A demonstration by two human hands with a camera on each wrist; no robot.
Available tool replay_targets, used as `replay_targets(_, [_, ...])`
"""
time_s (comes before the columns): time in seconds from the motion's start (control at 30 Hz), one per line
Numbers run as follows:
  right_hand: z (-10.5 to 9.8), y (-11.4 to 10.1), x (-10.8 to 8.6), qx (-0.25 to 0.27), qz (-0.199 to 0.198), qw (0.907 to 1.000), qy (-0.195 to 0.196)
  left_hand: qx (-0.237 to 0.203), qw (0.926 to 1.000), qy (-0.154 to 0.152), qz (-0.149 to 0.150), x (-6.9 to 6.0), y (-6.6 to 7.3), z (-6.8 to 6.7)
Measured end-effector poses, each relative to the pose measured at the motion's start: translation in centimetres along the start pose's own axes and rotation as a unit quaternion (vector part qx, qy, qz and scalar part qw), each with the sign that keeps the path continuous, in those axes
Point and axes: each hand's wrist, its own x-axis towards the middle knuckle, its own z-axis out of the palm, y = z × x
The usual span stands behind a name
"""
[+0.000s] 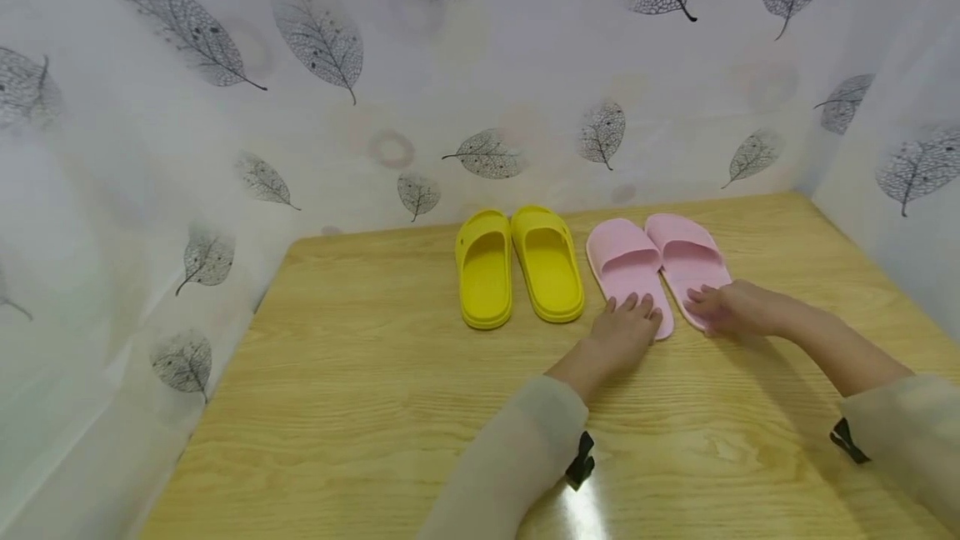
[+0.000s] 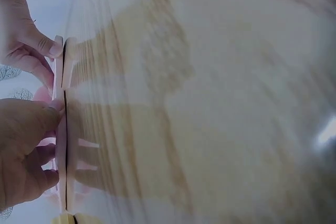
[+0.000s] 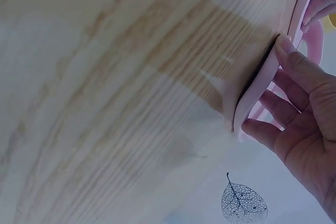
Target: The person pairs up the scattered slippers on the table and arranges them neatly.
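Observation:
A pair of pink slippers point(image 1: 628, 272) stands side by side on the wooden tabletop, toes toward the wall. My left hand point(image 1: 624, 336) holds the heel end of the left pink slipper, thumb and fingers spread across its sole. My right hand point(image 1: 742, 309) grips the right pink slipper point(image 3: 260, 90) near its heel. In the right wrist view, the thumb lies at one edge and the fingertips at the other. A dark line runs under both soles in the wrist views. Left of them stands a pair of yellow slippers point(image 1: 551, 273), untouched.
A pale sheet printed with dark leaves point(image 1: 487, 153) hangs behind the table and along both sides. The wooden table point(image 1: 337, 407) stretches left and forward of the slippers. A bright reflection lies near its front edge.

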Motion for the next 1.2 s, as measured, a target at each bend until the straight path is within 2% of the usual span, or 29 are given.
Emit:
replay_targets(0.13, [-0.2,0.0,0.2,0.016,0.011,0.9998,0.001,0.002,1.0,0.003,-0.003,0.2,-0.1,0.0])
replay_targets(0.3, [0.0,0.5,0.5,0.012,0.003,0.9999,0.009,0.013,0.9999,0.002,-0.01,0.5,-0.2,0.3])
replay_targets(0.53, [-0.2,1.0,0.9,0.009,0.003,0.9999,0.01,0.036,0.9987,0.035,-0.009,0.9,-0.4,0.8])
replay_targets(0.73, [-0.6,0.9,1.2,0.023,0.019,0.9996,0.0,0.038,0.9985,0.038,-0.011,1.2,-0.6,0.9])
replay_targets(1.0, [-0.6,1.3,1.4,0.028,0.031,0.9991,-0.004,0.051,0.9965,0.066,-0.004,1.5,-0.7,1.0])
replay_targets(1.2, [-0.6,1.6,1.8,0.03,0.027,0.9992,0.009,0.025,0.9979,0.059,-0.013,1.8,-0.9,1.1])
